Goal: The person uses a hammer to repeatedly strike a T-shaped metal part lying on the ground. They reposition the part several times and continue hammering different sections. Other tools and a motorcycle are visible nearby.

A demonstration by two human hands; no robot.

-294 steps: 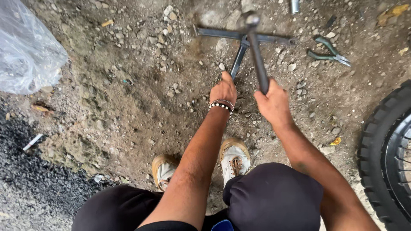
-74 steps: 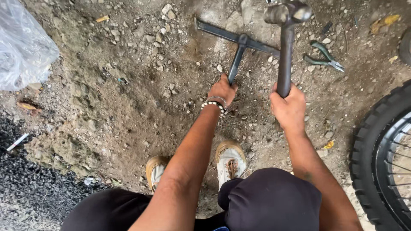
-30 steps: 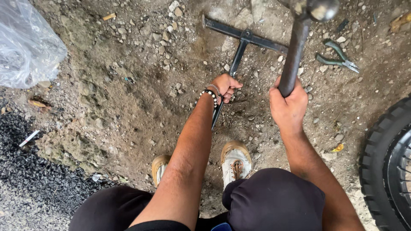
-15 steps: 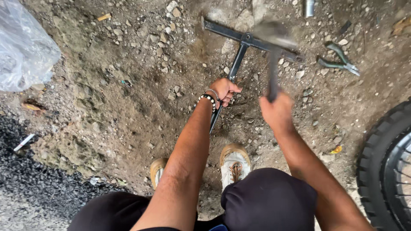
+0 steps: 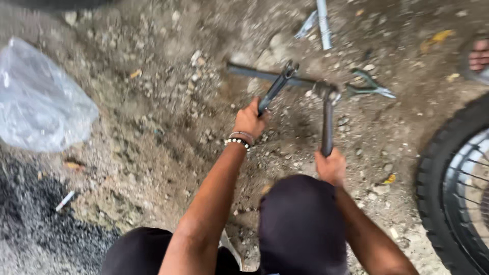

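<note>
Clear plastic bag (image 5: 43,102) far left (crumpled); left hand (image 5: 250,122) grips T-shaped bar (image 5: 275,86), right hand (image 5: 330,165) grips hammer (image 5: 327,122).

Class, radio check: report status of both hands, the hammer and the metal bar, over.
Left hand shut on T-shaped metal bar, pinned on dirt. Right hand shut on hammer, head down at the crossbar. Pliers lie close by.

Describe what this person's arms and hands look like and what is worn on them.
Both arms are bare to as far up as the view shows, with no sleeves and no gloves. The left hand has two bracelets at the wrist: a thin plain band and, below it, one of black and white beads. The right hand and its wrist show no band, watch or ring.
</note>
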